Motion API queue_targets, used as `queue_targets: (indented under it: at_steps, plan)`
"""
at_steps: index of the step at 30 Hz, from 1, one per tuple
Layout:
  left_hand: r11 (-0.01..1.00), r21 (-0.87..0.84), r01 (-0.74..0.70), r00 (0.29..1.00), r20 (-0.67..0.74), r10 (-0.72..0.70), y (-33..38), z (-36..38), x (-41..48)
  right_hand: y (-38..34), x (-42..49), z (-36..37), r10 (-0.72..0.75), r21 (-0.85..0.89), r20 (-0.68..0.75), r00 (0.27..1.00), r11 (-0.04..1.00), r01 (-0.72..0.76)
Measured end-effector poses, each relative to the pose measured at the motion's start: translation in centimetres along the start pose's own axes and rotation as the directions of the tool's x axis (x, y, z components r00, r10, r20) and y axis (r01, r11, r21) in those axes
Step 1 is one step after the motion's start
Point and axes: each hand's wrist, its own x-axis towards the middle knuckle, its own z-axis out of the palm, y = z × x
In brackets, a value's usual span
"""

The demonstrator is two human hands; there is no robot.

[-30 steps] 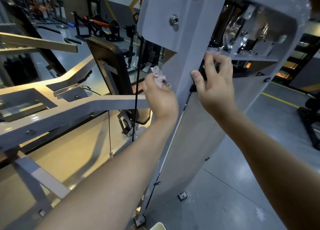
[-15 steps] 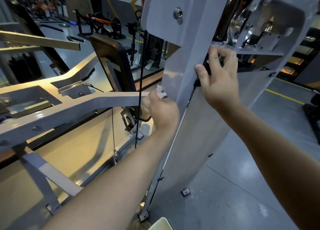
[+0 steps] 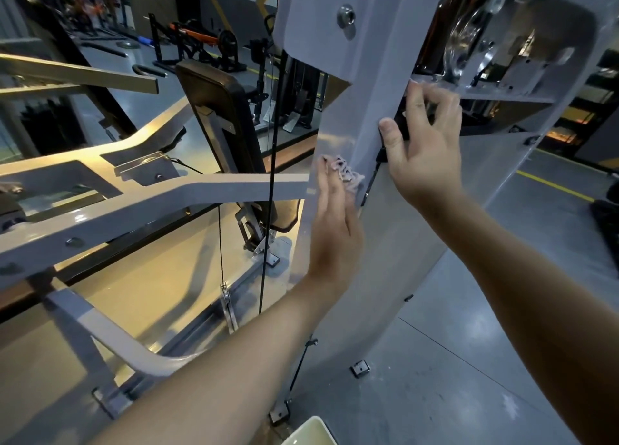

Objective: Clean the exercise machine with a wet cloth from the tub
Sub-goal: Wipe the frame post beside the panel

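Nearly upright machine post (image 3: 368, 109), left hand (image 3: 335, 223) flat on cloth (image 3: 346, 173), right hand (image 3: 425, 156) gripping post

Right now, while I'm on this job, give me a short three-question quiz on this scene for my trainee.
1. True or false: the left hand presses the crumpled pinkish-white cloth against the grey painted metal upright.
2. Where is the right hand? A: on a black padded backrest. B: gripping the upright's edge. C: hanging free at the person's side.
3. Fill in: the cream-coloured rounded tub shows at the ___ edge of the view.
Key: 1 true; 2 B; 3 bottom.
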Motion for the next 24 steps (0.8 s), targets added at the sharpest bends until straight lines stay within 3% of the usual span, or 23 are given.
queue_targets:
  at_steps: [4, 7, 10, 13, 16, 19, 24]
  plan:
    - [0.999, -0.04, -0.007, 1.0, -0.028, 0.006, 1.1, -0.6, 4.3, 0.2, 0.0, 0.3, -0.018, -0.005, -0.025, 1.0, 1.0, 0.018]
    - [0.995, -0.026, -0.096, 0.995, -0.031, 0.096, -0.1, -1.1, 4.8, 0.0, -0.1, 0.7, -0.02, -0.012, -0.05, 0.999, 1.0, 0.02]
    - [0.995, 0.094, 0.039, 0.999, 0.017, -0.041, -3.7, -1.9, 1.3, -0.1, -0.2, 0.8, -0.021, -0.016, -0.058, 0.998, 1.0, 0.02]
    - [0.989, 0.063, 0.136, 0.99, 0.034, -0.139, -3.7, -2.1, 0.7, -0.3, -0.4, 1.2, -0.026, -0.044, -0.072, 0.997, 0.999, 0.022]
    - [1.0, -0.017, -0.022, 1.0, -0.019, 0.022, 0.5, -1.9, 4.6, -0.6, -0.5, 1.4, -0.023, -0.063, -0.08, 0.997, 0.998, 0.018]
    - [0.983, 0.018, -0.183, 0.982, -0.036, 0.184, 2.1, -1.7, 6.9, -0.6, -0.6, 1.4, -0.022, -0.064, -0.085, 0.996, 0.998, 0.016]
    - [0.996, 0.091, 0.009, 1.0, 0.029, -0.011, -3.1, -2.3, 3.0, -1.1, -0.7, 1.5, 0.015, -0.039, -0.081, 0.997, 0.999, -0.018]
